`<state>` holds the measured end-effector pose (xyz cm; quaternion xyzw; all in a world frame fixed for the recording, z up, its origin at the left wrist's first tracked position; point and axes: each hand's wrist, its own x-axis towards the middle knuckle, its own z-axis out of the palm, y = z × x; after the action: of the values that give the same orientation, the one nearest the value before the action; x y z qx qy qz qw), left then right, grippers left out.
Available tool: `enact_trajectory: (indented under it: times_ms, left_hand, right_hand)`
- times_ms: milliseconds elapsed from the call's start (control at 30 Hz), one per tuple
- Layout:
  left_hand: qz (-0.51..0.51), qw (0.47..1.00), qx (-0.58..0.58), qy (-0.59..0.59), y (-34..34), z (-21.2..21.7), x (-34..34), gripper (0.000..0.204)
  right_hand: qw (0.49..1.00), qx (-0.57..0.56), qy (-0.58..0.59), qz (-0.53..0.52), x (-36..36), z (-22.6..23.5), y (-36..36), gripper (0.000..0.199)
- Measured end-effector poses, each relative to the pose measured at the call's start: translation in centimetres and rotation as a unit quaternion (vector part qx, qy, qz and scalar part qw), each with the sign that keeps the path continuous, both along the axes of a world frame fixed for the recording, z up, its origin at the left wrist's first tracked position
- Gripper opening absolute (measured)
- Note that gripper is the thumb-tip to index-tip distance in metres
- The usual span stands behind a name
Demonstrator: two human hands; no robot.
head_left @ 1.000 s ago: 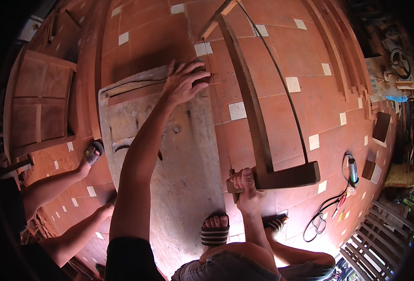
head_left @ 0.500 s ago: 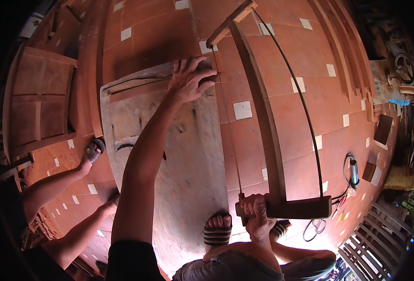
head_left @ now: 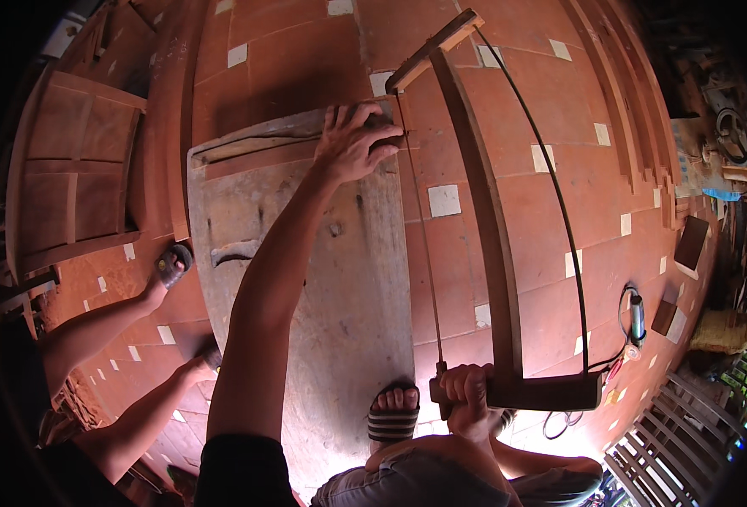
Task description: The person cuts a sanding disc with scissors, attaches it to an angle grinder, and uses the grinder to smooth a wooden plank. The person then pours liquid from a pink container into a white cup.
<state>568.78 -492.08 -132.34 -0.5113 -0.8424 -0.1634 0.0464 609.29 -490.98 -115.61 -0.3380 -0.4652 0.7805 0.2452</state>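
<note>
A wooden frame saw [head_left: 485, 220] stretches away from me on the right, its thin blade running along its left side. My right hand [head_left: 468, 394] is closed round the near end of this saw, by the blade's handle. At the far end of a worn wooden bench [head_left: 339, 279], my left hand [head_left: 358, 145] rests with fingers spread over a reddish wooden strip [head_left: 255, 163]. The blade passes close to the thumb and index finger, just off the bench's right edge. My palm hides the strip's right part, so contact between blade and wood cannot be made out.
My sandalled foot [head_left: 393, 414] stands on the bench. Another person's legs [head_left: 103, 325] are at the left, near a panelled wooden frame [head_left: 78, 169]. Long planks [head_left: 614, 93] lie at the far right. A corded power tool [head_left: 637, 319] sits on the tiled floor [head_left: 542, 279].
The saw has moved slightly toward me, together with my right hand. My left hand stays over the strip. The whole view has shifted a little.
</note>
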Motion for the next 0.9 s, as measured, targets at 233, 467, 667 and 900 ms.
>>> enact_trajectory:
  times_ms: [233, 467, 667, 900]
  left_hand:
    - [-0.012, 1.000, 0.022, -0.008, 1.9, -0.1, 0.1, 0.032]
    - [0.010, 1.000, 0.022, 0.005, 0.4, -0.6, -0.3, 0.033]
    - [-0.006, 1.000, 0.004, -0.012, 1.2, -0.6, 0.3, 0.034]
    - [0.015, 1.000, 0.010, -0.009, 1.1, -1.0, 0.0, 0.035]
  right_hand:
    - [0.998, -0.003, 0.030, -0.059, -14.3, -7.1, 6.3, 0.040]
    - [1.000, 0.011, -0.002, -0.002, 0.1, -0.2, -0.4, 0.026]
    - [0.998, -0.025, 0.030, -0.044, -8.7, -5.3, 3.8, 0.035]
    - [0.999, -0.011, -0.019, -0.048, -5.7, -3.5, 2.0, 0.037]
